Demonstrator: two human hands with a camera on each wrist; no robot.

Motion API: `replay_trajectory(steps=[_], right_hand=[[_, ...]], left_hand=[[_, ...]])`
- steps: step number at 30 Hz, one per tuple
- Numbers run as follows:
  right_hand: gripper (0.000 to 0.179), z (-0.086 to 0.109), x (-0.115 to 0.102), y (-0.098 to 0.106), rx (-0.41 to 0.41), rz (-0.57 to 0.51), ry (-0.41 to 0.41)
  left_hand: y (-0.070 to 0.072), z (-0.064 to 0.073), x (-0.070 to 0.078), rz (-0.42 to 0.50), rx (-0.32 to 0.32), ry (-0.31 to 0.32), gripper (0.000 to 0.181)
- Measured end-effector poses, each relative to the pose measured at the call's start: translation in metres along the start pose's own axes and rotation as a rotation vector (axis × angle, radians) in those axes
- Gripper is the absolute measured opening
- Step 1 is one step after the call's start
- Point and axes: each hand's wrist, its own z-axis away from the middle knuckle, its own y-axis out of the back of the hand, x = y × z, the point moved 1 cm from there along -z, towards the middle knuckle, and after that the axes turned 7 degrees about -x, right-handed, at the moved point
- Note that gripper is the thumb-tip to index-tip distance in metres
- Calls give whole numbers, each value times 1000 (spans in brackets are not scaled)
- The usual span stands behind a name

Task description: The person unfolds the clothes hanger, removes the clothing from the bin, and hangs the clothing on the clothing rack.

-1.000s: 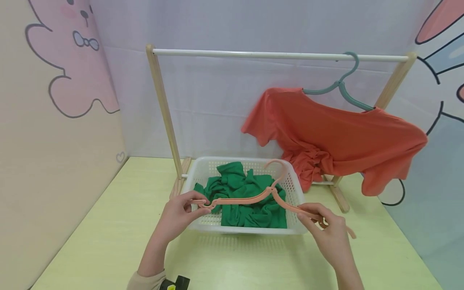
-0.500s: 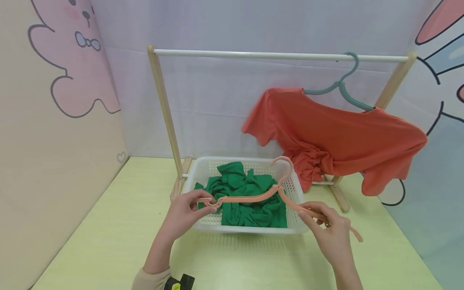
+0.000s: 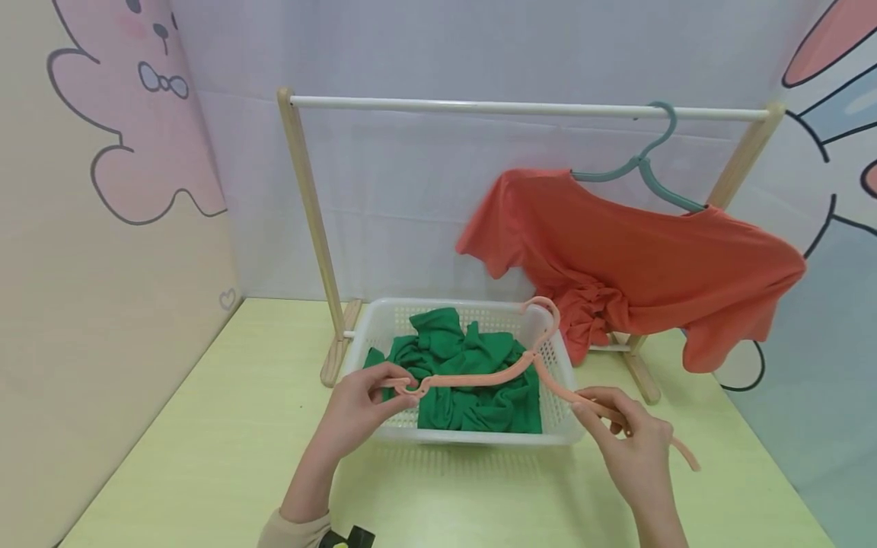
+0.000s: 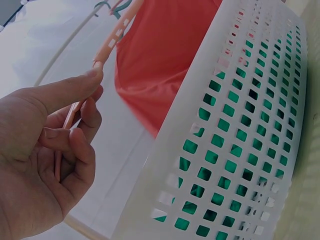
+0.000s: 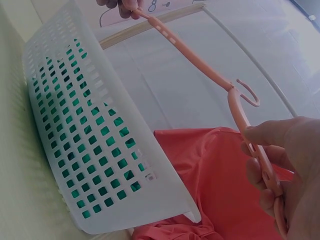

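Both hands hold a peach plastic clothes hanger up over the front of a white basket, its hook pointing up and away. My left hand pinches one end of it between thumb and fingers. On the other arm, my right hand grips partway along, and that arm's tip sticks out past the fingers to the right. In the right wrist view the hanger runs from one hand to the other, with slots along it. A crumpled green garment lies in the basket below the hanger.
Behind the basket stands a rack with a white rail and wooden posts. A red T-shirt hangs at its right on a grey-green hanger, its lower part bunched beside the basket. All stands on a pale yellow table.
The peach hanger and both hands have shifted a little to the right, the left hand farther than the right. More of the hanger's right tip shows. The garments and basket stay put.
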Motion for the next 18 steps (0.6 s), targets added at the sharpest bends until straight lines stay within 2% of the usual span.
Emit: replay_trajectory(steps=[13,18], right_hand=[[15,0,2,0,5,70,-46],[14,-1,5,4,22,27,4]], left_hand=[[-4,-6,3,-1,-14,-3,17],[-5,-11,6,-5,-32,-13,18]])
